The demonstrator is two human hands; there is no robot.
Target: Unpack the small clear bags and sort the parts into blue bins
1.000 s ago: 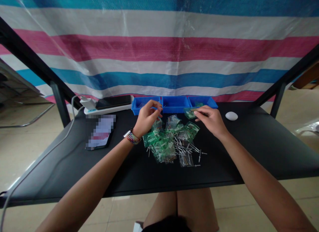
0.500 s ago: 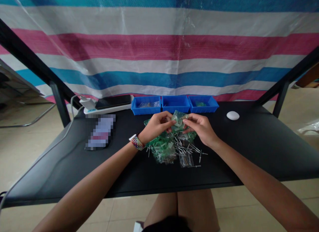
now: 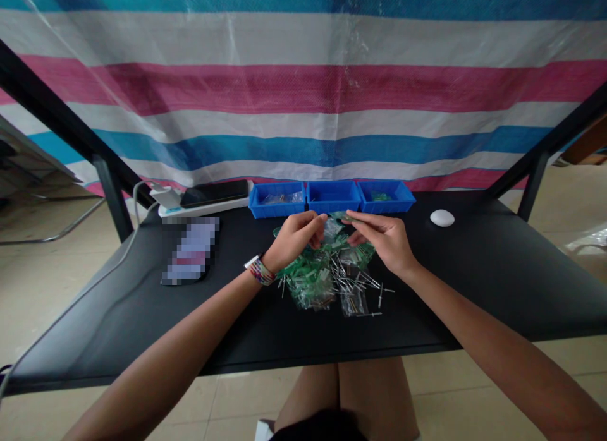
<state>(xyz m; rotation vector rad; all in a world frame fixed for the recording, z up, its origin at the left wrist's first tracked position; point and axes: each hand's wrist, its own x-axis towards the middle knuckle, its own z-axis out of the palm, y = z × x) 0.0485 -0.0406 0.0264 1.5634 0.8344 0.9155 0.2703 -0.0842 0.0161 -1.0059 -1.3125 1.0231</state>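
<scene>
My right hand [image 3: 386, 239] pinches a small green-tinted plastic bag [image 3: 339, 215] between thumb and fingers, tilted nearly edge-on above the pile. Close by on the left, my left hand [image 3: 296, 239] is closed, thumb against curled fingers; whether it holds the bag's edge or something else I cannot make out. Below both hands lies a heap of green plastic bags [image 3: 308, 280] on the black table [image 3: 246, 340]. Loose silver blind rivets [image 3: 344, 273] are scattered on the heap's right side. A clear bag [image 3: 353, 302] with brass-coloured pieces lies at its front.
Three blue bins stand in a row behind the heap: the left bin [image 3: 277, 210] holds clear bags, the middle bin [image 3: 333, 204] shows no contents, the right bin [image 3: 387, 207] holds something green. A white mouse [image 3: 442, 218], power strip [image 3: 208, 206] and blurred phone-like object [image 3: 192, 251] lie around.
The green bag has tipped from facing me to nearly edge-on. My right hand's fingers have straightened, and my left hand has drawn slightly left, away from the bag.
</scene>
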